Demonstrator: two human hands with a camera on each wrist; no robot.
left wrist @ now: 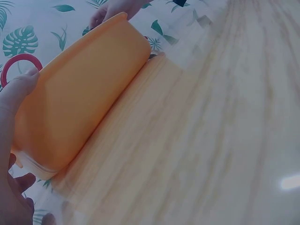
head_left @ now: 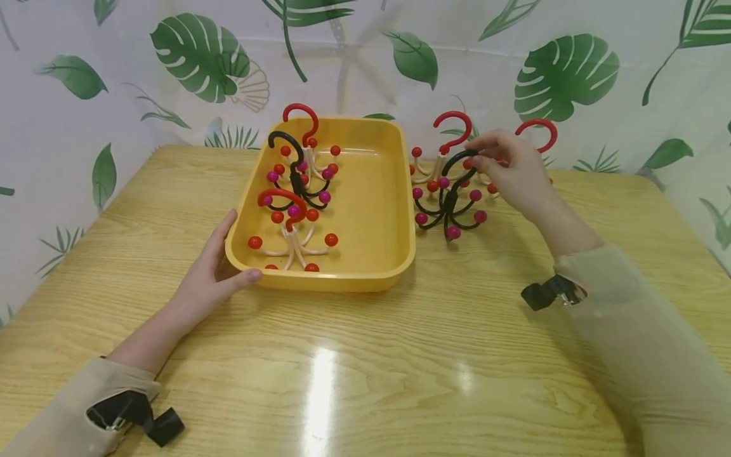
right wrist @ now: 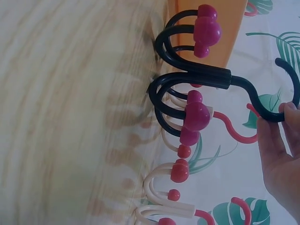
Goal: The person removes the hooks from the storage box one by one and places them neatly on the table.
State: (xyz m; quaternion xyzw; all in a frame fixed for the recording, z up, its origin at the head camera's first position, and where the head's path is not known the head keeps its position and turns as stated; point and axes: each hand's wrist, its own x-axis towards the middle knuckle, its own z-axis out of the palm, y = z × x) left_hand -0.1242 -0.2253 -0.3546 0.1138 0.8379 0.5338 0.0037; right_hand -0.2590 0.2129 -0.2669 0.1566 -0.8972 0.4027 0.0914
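Note:
My right hand pinches the curved top of a black hook hanger with pink ball tips. In the right wrist view, this black hanger stands beside the table with its arms spread and its fingers-held hook at the right. My left hand rests against the near left corner of a yellow tray, its thumb on the front rim and its fingers along the left side. Inside the tray sit two cream hangers with red hooks, the near one and far one, and a black hanger.
Right of the tray, behind the held hanger, stand a cream hanger with a red hook and another red hook, partly hidden by the right hand. A leaf-patterned cloth hangs behind the wooden table.

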